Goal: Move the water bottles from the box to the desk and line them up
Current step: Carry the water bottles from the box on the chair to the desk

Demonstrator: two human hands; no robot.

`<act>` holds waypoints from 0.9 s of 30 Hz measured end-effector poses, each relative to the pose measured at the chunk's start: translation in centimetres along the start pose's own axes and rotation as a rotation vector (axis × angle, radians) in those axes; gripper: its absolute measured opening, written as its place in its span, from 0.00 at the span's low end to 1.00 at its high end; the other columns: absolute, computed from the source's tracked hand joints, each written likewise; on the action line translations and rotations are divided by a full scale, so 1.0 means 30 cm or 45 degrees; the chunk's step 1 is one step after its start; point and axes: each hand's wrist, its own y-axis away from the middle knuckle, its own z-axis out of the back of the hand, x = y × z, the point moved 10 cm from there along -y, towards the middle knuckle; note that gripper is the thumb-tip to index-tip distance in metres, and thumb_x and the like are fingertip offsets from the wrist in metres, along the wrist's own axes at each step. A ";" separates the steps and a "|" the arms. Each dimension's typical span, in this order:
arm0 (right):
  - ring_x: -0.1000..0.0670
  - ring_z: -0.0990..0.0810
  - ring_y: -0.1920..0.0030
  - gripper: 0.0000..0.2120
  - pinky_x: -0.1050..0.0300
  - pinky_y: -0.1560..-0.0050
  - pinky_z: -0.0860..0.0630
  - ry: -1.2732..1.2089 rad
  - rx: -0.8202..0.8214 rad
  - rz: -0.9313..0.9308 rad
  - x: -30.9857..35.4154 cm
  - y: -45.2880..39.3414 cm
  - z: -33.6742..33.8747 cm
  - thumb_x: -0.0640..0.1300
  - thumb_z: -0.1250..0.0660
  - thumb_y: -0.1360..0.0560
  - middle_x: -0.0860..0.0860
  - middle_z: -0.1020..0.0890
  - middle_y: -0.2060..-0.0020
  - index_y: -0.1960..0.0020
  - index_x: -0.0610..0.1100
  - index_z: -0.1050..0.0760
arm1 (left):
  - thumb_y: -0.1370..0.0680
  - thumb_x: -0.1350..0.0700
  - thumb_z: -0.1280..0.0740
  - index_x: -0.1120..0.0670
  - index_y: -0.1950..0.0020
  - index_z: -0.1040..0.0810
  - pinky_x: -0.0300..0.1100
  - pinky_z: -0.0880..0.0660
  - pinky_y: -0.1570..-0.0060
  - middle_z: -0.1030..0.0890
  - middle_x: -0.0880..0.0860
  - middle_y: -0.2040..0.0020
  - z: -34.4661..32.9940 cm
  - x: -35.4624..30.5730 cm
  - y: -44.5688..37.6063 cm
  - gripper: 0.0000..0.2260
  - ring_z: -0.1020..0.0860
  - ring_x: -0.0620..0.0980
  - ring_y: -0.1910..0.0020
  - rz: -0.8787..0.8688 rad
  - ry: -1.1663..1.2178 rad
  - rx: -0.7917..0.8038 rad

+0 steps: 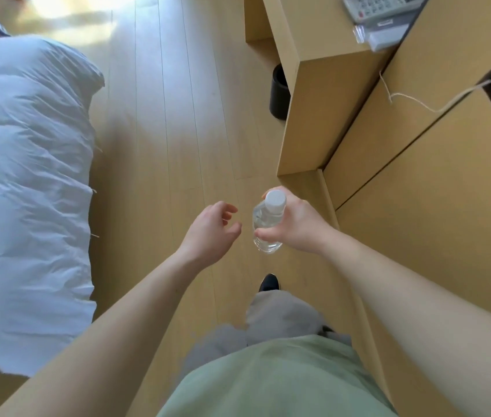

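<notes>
My right hand (293,227) grips a clear water bottle (263,219) with a white cap, held upright above the wooden floor in the middle of the view. Fingers and thumb wrap round its body, so part of it is hidden. My left hand (211,231) hovers just left of the bottle, fingers loosely curled, holding nothing and not touching it. The light wooden desk (313,46) stands ahead on the right. The box is not in view.
A bed with a white duvet (27,176) fills the left side. A black bin (278,91) sits under the desk. A phone (379,10) lies on the desk top. A wooden cabinet (436,176) with a white cable (412,100) runs along the right. The floor strip between is narrow.
</notes>
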 end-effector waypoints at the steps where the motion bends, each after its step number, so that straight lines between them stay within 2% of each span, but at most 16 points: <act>1: 0.57 0.23 0.55 0.25 0.63 0.59 0.28 -0.008 -0.009 0.004 0.013 -0.050 0.029 0.54 0.23 0.38 0.57 0.21 0.55 0.46 0.58 0.32 | 0.22 0.49 0.33 0.48 0.38 0.23 0.39 0.28 0.48 0.22 0.47 0.45 0.022 -0.013 -0.051 0.14 0.22 0.44 0.46 0.001 0.011 -0.014; 4: 0.55 0.22 0.53 0.26 0.60 0.55 0.25 0.016 -0.004 0.028 0.054 -0.180 0.095 0.55 0.23 0.38 0.57 0.21 0.54 0.45 0.58 0.32 | 0.22 0.49 0.33 0.48 0.38 0.24 0.39 0.27 0.48 0.22 0.47 0.45 0.070 -0.047 -0.170 0.13 0.22 0.44 0.47 0.022 0.030 -0.005; 8: 0.57 0.22 0.54 0.26 0.62 0.57 0.27 -0.005 -0.008 0.030 0.092 -0.343 0.180 0.56 0.24 0.39 0.58 0.22 0.55 0.46 0.58 0.32 | 0.22 0.49 0.33 0.49 0.37 0.24 0.40 0.27 0.47 0.22 0.47 0.45 0.133 -0.103 -0.343 0.14 0.22 0.45 0.46 0.014 0.013 0.005; 13: 0.56 0.21 0.54 0.26 0.58 0.54 0.23 0.001 -0.031 0.017 0.133 -0.559 0.252 0.57 0.24 0.40 0.58 0.21 0.55 0.46 0.58 0.33 | 0.22 0.49 0.33 0.48 0.37 0.24 0.40 0.28 0.47 0.22 0.47 0.44 0.199 -0.157 -0.587 0.13 0.23 0.45 0.45 -0.007 0.003 0.041; 16: 0.57 0.22 0.54 0.26 0.59 0.55 0.23 0.007 -0.031 0.006 0.173 -0.712 0.301 0.57 0.25 0.39 0.58 0.21 0.55 0.46 0.59 0.33 | 0.22 0.49 0.33 0.48 0.37 0.24 0.42 0.26 0.45 0.23 0.47 0.45 0.246 -0.200 -0.765 0.14 0.23 0.45 0.45 -0.049 0.018 0.067; 20: 0.56 0.21 0.54 0.26 0.58 0.55 0.23 0.011 -0.083 0.005 0.261 -0.933 0.386 0.56 0.24 0.38 0.57 0.21 0.55 0.46 0.57 0.33 | 0.22 0.49 0.33 0.47 0.37 0.24 0.44 0.24 0.45 0.23 0.46 0.45 0.348 -0.226 -1.012 0.14 0.23 0.44 0.45 -0.084 0.033 0.083; 27: 0.52 0.22 0.50 0.25 0.55 0.50 0.23 0.000 -0.167 -0.027 0.443 -1.303 0.545 0.52 0.23 0.34 0.55 0.22 0.53 0.43 0.53 0.32 | 0.22 0.48 0.33 0.46 0.37 0.25 0.41 0.25 0.49 0.23 0.44 0.46 0.555 -0.254 -1.434 0.14 0.23 0.43 0.45 -0.114 0.034 0.133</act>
